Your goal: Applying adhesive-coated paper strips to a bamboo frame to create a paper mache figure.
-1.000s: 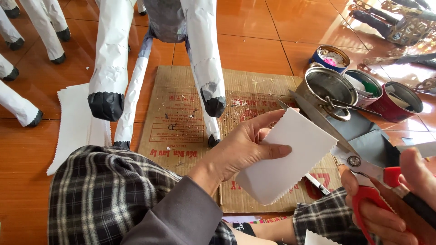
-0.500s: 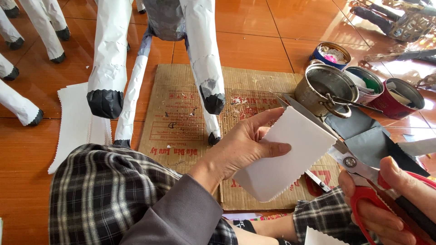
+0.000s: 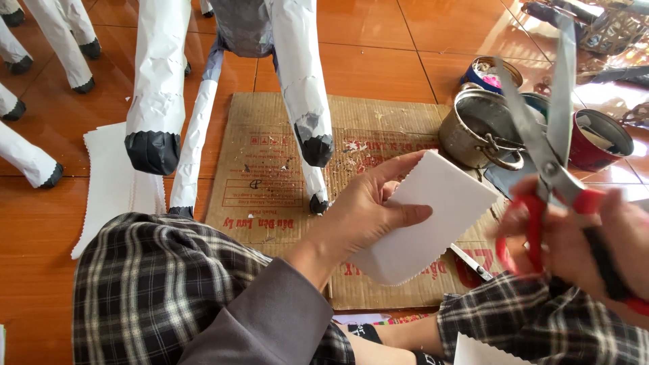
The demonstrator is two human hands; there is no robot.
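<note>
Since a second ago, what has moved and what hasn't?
The right hand has swung the red-handled scissors up off the white paper piece; the blades now point upward, apart, clear of it. The left hand still grips the paper in the same place. The steel pot and cardboard are unchanged.

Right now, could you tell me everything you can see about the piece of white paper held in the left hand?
The white paper piece is a small, stiff-looking rectangular sheet, plain and unmarked, with zigzag edges along its top and lower right. It is tilted, one corner pointing up and right, above the cardboard sheet. The left hand pinches its left side, thumb on the front. The red-handled scissors, blades apart in the right hand, are clear of it.
</note>
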